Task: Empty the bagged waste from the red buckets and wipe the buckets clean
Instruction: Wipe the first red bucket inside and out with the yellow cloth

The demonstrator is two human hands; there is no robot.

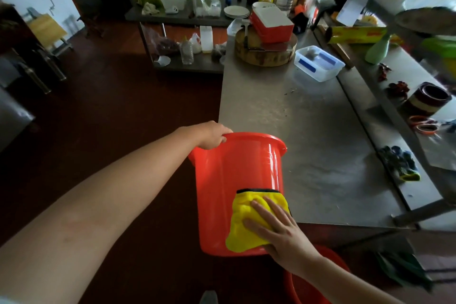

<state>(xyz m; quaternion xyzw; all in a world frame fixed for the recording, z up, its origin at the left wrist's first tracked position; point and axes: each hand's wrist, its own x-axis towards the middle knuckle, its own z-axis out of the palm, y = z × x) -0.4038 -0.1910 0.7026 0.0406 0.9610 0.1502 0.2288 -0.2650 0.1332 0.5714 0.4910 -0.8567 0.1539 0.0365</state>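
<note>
A red bucket (222, 180) is held tilted in the air beside the steel table, its mouth turned away from me. My left hand (213, 134) grips its far rim. A yellow cloth (243, 229) with a black edge lies flat against the bucket's outer wall near the base. My right hand (276, 232) presses on that cloth with straight, spread fingers. A second red bucket (311, 286) stands on the floor below my right arm, mostly hidden.
The steel table (308, 131) at right carries a round chopping block (265, 53), a clear plastic box (319, 63), gloves (399, 163) and scissors (423, 125). A back counter (177, 16) holds bottles, bags and plates. Dark red floor (111, 118) lies to the left.
</note>
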